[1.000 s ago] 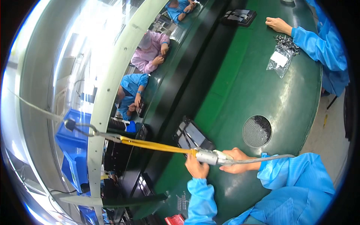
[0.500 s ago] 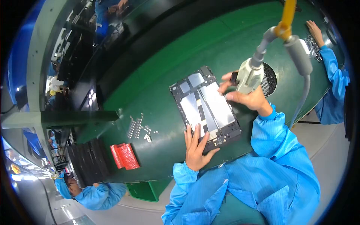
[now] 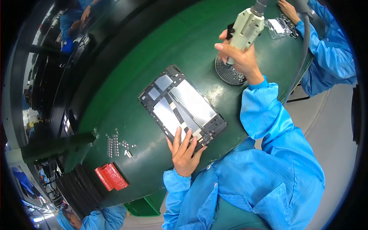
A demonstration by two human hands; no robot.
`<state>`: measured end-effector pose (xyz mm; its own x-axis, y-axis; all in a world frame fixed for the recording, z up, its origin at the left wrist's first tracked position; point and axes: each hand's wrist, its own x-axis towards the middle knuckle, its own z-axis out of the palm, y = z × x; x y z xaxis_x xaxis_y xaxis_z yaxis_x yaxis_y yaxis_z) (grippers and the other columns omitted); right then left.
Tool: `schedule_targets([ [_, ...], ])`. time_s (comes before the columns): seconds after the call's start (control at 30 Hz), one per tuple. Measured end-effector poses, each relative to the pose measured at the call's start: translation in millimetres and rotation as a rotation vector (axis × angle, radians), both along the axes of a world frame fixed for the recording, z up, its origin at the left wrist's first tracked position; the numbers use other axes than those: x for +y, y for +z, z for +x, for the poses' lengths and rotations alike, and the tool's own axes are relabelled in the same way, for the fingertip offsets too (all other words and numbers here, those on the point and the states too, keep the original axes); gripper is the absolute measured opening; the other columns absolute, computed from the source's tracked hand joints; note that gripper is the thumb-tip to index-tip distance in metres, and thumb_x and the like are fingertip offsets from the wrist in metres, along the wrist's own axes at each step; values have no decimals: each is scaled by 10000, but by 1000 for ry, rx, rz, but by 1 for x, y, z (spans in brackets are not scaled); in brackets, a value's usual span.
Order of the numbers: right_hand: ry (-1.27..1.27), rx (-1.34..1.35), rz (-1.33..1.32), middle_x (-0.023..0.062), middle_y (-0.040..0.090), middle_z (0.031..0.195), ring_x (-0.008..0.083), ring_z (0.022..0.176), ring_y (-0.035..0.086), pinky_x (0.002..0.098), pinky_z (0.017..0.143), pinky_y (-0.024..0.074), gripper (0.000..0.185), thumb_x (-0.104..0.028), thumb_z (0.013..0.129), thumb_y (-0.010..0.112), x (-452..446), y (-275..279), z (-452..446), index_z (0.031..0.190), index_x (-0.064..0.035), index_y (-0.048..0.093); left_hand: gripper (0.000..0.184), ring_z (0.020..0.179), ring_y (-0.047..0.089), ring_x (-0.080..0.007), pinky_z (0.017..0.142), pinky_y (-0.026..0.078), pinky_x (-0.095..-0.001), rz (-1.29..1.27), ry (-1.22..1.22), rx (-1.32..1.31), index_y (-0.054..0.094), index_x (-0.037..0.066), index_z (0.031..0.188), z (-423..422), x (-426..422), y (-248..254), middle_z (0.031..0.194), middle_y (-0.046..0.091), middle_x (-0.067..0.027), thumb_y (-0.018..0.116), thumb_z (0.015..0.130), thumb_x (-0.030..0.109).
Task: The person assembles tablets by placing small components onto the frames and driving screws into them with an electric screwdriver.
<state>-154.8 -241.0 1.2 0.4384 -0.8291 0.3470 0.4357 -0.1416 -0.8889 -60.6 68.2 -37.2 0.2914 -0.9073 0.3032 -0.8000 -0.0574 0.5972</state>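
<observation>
Green table, tablet under fingers

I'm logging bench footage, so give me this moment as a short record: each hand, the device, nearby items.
Left hand: fingers spread on the near end of the device
Right hand: gripping a pale handheld tool, its tip over a round perforated dish
Device: flat, silver panels facing up
Left of device: small parts, red packet
Far right: co-worker's hand near a clear bag
</observation>
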Motion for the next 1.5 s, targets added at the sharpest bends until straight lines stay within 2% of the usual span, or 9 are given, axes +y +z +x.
schedule_targets([
  [0.17, -3, 90, -23, 17, 556, 583, 92, 472, 537, 224, 422, 421, 272, -23, 746, 723, 4, -6, -1, 953, 3, 549, 482, 1217, 464, -402, 997, 326, -567, -35, 27, 43, 665, 13, 944, 4, -2, 1, 1165, 602, -187, 873, 530, 148],
  [0.3, 13, 107, -47, 13, 554, 577, 89, 473, 533, 227, 435, 424, 285, -16, 746, 714, 8, -5, -3, 981, 19, 559, 464, 1175, 507, -383, 950, 444, -444, -116, 53, 156, 654, -14, 908, 10, 2, -5, 1117, 620, -201, 877, 533, 143],
  [0.5, -3, 160, -74, 17, 537, 590, 103, 473, 521, 240, 441, 412, 322, 8, 749, 690, 9, -10, -2, 1026, 25, 528, 479, 1187, 495, -393, 959, 428, -458, -140, 13, 109, 656, 6, 932, 8, 2, -9, 1147, 606, -198, 876, 534, 158],
  [0.7, -11, 188, -45, 12, 528, 581, 98, 474, 519, 238, 450, 416, 316, 10, 748, 684, 11, -9, -1, 1022, 27, 528, 528, 1203, 478, -393, 1014, 329, -531, -56, 16, 22, 648, 26, 972, 6, 1, -6, 1176, 598, -171, 877, 535, 212],
  [0.8, -15, 188, -50, 10, 525, 578, 97, 475, 518, 234, 453, 417, 313, 8, 747, 682, 12, -7, 0, 1018, 26, 528, 525, 1205, 475, -394, 1029, 265, -568, -26, 14, -29, 647, 41, 985, 4, 2, -4, 1196, 589, -161, 873, 550, 227],
  [1.0, -7, 164, -84, 15, 540, 610, 97, 491, 516, 232, 444, 403, 354, -2, 759, 689, 14, -6, -1, 1071, 26, 523, 557, 1235, 440, -396, 1033, 235, -576, 63, -23, -122, 603, 36, 1109, -28, -23, 13, 1253, 547, -174, 817, 631, 228],
  [1.03, -27, 175, -102, 22, 545, 623, 101, 496, 517, 238, 442, 402, 369, -10, 771, 686, 15, -5, -2, 1098, 26, 518, 634, 1284, 378, -385, 1035, 223, -583, 97, -66, -140, 549, -16, 1173, -29, -33, 17, 1330, 471, -185, 782, 662, 277],
  [1.17, -78, 76, -80, 20, 546, 601, 91, 483, 511, 226, 433, 402, 360, 27, 752, 691, 19, -2, -7, 1074, 47, 532, 725, 1344, 264, -359, 1034, 222, -594, 275, -29, -220, 478, -73, 1231, -37, -66, 22, 1422, 340, -181, 727, 702, 355],
  [1.5, -99, 87, -107, 31, 550, 646, 102, 516, 515, 230, 465, 398, 383, 11, 768, 679, 36, -9, -14, 1111, 45, 512, 603, 1337, 269, -359, 1061, 204, -583, 143, -81, -240, 499, -32, 1242, -35, -73, 0, 1402, 383, -131, 681, 752, 269],
])
